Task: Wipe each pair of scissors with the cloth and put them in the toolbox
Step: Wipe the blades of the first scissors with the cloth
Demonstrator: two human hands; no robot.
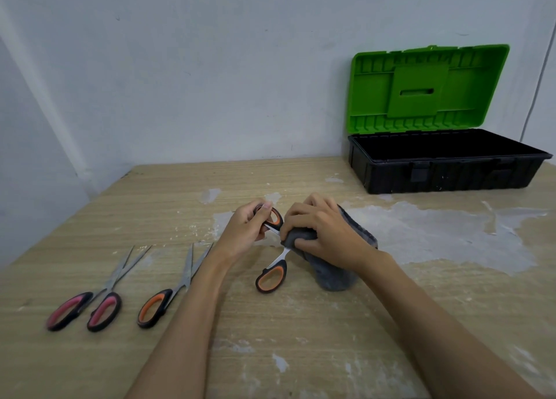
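- Left hand (245,231): raised just above the table, fingers curled round one handle loop of the held scissors (272,248); thumb laid along the top of that loop.
- Held scissors: orange-and-black handles, spread wide open. One loop sits in the left hand; the other loop hangs lower and nearer the person, free of either hand. The blades run into the cloth and are hidden there.
- Right hand (323,231): fingers bent tight over a bunched fold of the grey cloth (334,273), squeezing it round the blades just beside the pivot. Knuckles up, thumb hidden from view.
- Grey cloth: dark grey, soft pile. Upper part gathered under the right hand; the rest trails down below the wrist toward the table.
- Pink-handled scissors (90,302): flat on the table at the person's left, blades slightly apart and pointing away; touched by no hand.
- Second orange-handled scissors (170,296): flat on the table between the pink pair and the left forearm, which covers one of its loops.
- Toolbox (445,170): black base, green lid (427,88) standing open against the wall; far right of the table, well apart from both hands. Visible interior dark; no contents discernible.
- Table (301,353): pale wood-grain top with grey-white worn patches.
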